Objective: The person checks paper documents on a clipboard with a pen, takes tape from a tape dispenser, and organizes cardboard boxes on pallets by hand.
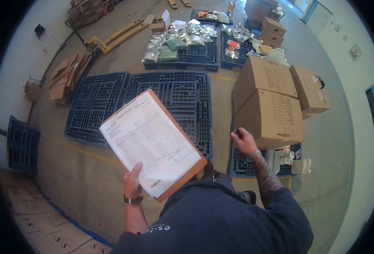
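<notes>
My left hand (132, 183) grips the lower left edge of a brown clipboard (198, 164), thumb on top. Clipped to it is a printed packing list (146, 137) with rows of text and a boxed mark near the bottom. My right hand (246, 143) is closed, held to the right of the clipboard and apart from it. Something small and dark shows at its fingers; I cannot make out what it is. Close to that hand stands a large cardboard box (280, 116) with printed labels, and another cardboard box (272, 75) adjoins it behind.
Blue plastic pallets (170, 80) lie ahead. Silver bags (195, 31) cover one pallet farther back. A yellow pallet jack (119, 37) and flattened cardboard (66, 76) are at left. White jugs (301, 166) stand at right. More cartons (47, 228) sit at lower left.
</notes>
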The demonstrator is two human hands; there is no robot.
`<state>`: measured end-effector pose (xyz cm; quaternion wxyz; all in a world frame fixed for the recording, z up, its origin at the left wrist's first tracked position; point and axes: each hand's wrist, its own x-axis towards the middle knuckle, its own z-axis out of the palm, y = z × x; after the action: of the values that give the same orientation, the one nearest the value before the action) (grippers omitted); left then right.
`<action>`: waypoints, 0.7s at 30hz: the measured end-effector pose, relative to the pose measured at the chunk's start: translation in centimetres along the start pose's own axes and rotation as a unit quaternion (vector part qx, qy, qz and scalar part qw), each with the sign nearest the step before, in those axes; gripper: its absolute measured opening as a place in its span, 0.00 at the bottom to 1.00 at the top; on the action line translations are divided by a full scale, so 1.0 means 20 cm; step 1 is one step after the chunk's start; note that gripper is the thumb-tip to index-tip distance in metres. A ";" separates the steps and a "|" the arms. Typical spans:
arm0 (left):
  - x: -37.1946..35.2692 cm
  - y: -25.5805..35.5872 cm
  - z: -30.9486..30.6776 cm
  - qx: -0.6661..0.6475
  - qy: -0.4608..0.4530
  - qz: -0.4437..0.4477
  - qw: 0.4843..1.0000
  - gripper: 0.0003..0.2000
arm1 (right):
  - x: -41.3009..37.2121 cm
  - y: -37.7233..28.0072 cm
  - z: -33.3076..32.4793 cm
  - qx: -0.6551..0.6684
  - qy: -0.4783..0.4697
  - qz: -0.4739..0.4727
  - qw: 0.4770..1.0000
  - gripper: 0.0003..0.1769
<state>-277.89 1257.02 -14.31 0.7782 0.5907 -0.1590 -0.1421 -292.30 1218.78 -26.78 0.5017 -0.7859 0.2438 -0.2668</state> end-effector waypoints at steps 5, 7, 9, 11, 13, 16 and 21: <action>0.04 0.08 0.04 -0.019 -0.059 -0.018 0.998 0.21 | -0.05 -0.12 0.05 0.137 -0.016 -0.051 0.989 0.16; 0.07 0.10 0.06 -0.009 -0.076 -0.014 0.997 0.20 | -0.09 -0.35 0.02 0.228 -0.113 0.053 0.966 0.19; 0.05 0.13 0.09 -0.020 -0.123 -0.027 0.992 0.19 | -0.12 -0.47 0.04 0.255 -0.141 0.030 0.956 0.20; 0.03 0.16 0.14 -0.015 -0.132 -0.018 0.991 0.19 | -0.12 -0.54 0.03 0.306 -0.191 0.005 0.933 0.22; 0.03 0.19 0.18 -0.014 -0.139 -0.013 0.990 0.19 | -0.13 -0.64 0.01 0.291 -0.222 -0.024 0.930 0.22; 0.03 0.23 0.16 -0.003 -0.161 -0.022 0.987 0.18 | -0.20 -0.68 0.05 0.321 -0.269 -0.041 0.907 0.20; -0.04 0.24 0.21 0.011 -0.199 -0.006 0.980 0.18 | -0.33 -0.76 0.00 0.372 -0.244 -0.048 0.894 0.20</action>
<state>-280.11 1254.93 -8.65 0.7234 0.5605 -0.3085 -0.2597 -295.41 1228.68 -13.97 0.7880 -0.5926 -0.0416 -0.1616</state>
